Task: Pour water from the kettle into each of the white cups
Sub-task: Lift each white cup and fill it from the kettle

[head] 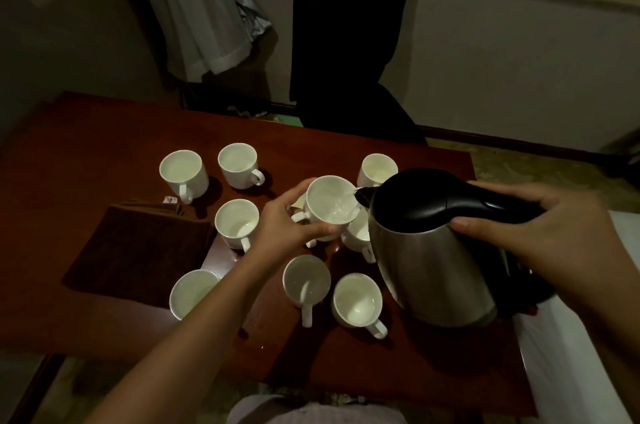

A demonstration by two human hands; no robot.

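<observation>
Dark red-brown table (pixel 86 153), its far edge against a black chair (pixel 349 42), its right edge beside a pale floor strip; bare wood lies along the left edge and the near edge. Folded brown cloth (pixel 138 250) toward the left edge. Kettle (pixel 433 260): brushed steel body, black lid and handle, held above the right part of the table, tilted with its spout pointing left; its long axis leans from lower right to upper left. Right hand (pixel 540 236) grips the handle, fingers curled over it, thumb on the steel body. Raised cup (pixel 330 207), white, near the table's middle, mouth up at the spout, water visible inside. Left hand (pixel 287 226) holds it, fingers wrapped round its side. Other white cups stand close around, including one (pixel 183 174) toward the far left and one (pixel 358 300) nearer the near edge.
</observation>
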